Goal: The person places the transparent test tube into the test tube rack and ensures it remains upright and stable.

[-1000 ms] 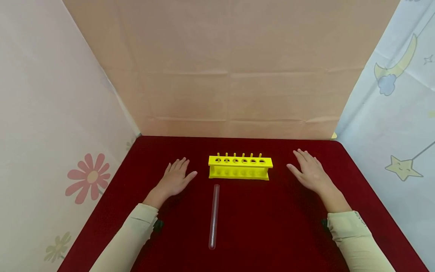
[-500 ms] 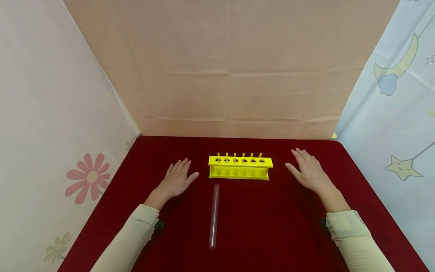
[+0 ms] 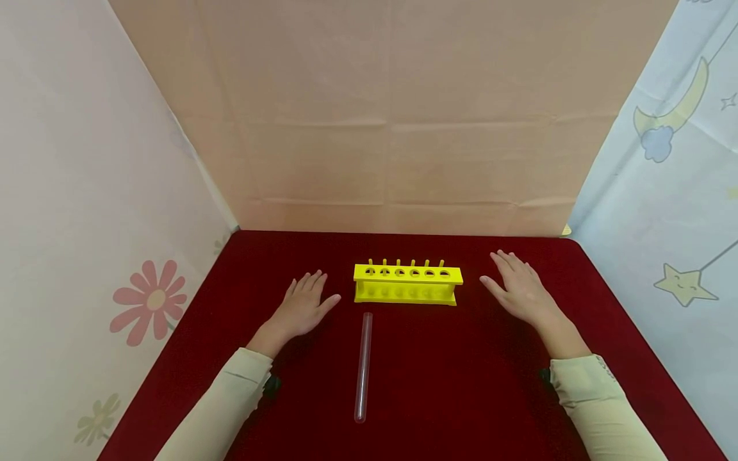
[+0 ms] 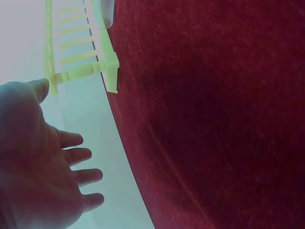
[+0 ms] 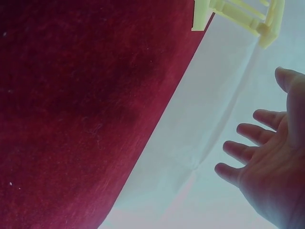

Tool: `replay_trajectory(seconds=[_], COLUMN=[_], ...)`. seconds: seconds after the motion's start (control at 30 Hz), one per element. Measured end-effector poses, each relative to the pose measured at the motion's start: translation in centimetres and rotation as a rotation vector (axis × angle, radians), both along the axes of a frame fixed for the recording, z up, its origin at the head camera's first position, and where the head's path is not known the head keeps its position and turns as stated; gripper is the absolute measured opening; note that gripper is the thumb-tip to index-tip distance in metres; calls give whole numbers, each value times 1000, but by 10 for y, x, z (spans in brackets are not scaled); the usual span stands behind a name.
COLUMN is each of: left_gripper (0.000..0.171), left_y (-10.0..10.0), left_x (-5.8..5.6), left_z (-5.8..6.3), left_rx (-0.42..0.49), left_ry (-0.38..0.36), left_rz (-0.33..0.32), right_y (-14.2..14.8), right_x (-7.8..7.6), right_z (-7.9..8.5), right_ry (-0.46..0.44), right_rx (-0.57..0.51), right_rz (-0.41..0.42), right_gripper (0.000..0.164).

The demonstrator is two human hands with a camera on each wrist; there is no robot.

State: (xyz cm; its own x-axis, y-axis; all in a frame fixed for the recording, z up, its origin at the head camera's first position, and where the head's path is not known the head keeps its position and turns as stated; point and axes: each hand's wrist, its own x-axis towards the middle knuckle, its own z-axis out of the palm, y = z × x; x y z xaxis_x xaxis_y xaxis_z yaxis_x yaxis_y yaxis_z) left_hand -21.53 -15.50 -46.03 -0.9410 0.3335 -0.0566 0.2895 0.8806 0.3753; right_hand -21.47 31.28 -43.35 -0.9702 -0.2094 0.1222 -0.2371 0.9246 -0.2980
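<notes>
A yellow test tube rack (image 3: 408, 274) with a row of holes and pegs stands toward the back of the red table, its holes without tubes. In front of its left end a clear test tube (image 3: 363, 368) lies on the cloth, rounded end toward me. My left hand (image 3: 300, 307), palm down with fingers spread, is left of the rack and holds nothing. To the right of the rack my right hand (image 3: 521, 289) is likewise outstretched and holds nothing. Both wrist views show straight fingers apart from the rack; the tube's rounded end (image 4: 106, 14) shows at the top of the left one.
Dark red cloth (image 3: 438, 384) covers the table. A tan backdrop (image 3: 380, 128) rises behind it. Pale patterned sheets close off the left (image 3: 86, 192) and right (image 3: 646, 211) sides.
My left hand has shifted slightly right and my right hand slightly left, both a little nearer the rack. The rack and test tube have stayed in place.
</notes>
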Motion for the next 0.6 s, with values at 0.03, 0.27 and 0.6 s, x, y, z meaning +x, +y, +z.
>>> replay_trajectory(seconds=[0.03, 0.27, 0.6], left_gripper=[78, 78, 79], left_y=[0, 3, 6], left_x=[0, 3, 6], left_z=[0, -1, 1], left_rx=[-1, -10, -18], left_ry=[-3, -5, -8], left_rz=[0, -2, -13], right_y=[-1, -4, -9], right_x=[0, 0, 0], right_z=[0, 2, 2], right_ry=[0, -2, -11], right_rx=[2, -1, 0], right_rz=[0, 5, 8], right_gripper=[71, 71, 72])
